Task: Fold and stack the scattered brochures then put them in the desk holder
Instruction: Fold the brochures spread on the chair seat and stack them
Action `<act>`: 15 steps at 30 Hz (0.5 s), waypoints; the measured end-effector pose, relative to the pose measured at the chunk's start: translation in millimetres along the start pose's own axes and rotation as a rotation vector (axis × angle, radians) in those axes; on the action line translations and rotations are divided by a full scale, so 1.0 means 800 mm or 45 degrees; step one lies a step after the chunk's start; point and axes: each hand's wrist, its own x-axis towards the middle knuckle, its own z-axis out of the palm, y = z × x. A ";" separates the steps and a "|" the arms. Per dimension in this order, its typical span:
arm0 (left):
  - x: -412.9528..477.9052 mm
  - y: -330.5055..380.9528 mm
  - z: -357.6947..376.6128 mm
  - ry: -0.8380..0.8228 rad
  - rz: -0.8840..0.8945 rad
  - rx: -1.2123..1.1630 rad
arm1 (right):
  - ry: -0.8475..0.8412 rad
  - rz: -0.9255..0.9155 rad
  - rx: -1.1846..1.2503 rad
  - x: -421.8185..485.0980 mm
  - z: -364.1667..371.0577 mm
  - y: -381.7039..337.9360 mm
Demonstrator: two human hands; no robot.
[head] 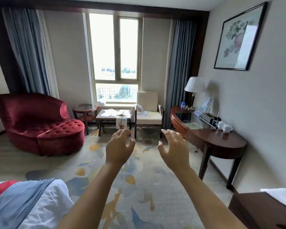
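Both hands up mid-air over the carpet, empty; left hand (pixel 119 147) fingers loosely curled, right hand (pixel 172 147) fingers spread and relaxed, neither touching anything; brochures (pixel 114 112) lie scattered on the low table (pixel 99 117) under the window, well ahead of the hands; one sheet (pixel 121 123) hangs over the table's front edge; a few more (pixel 145 113) on the seat of the chair (pixel 147 100) just right of the table; holder (pixel 205 104) stands at the far end of the desk (pixel 221 139) beside the lamp (pixel 195 84), along the right wall; tissue box (pixel 208 116) and two cups (pixel 224 126) nearer on the desk
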 end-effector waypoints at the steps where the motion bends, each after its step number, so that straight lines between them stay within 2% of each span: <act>1: 0.007 0.000 0.000 0.013 0.009 0.005 | 0.019 -0.006 0.019 0.006 -0.001 0.003; 15: 0.052 -0.006 0.089 -0.140 -0.196 -0.121 | 0.052 0.043 0.100 0.060 0.041 0.074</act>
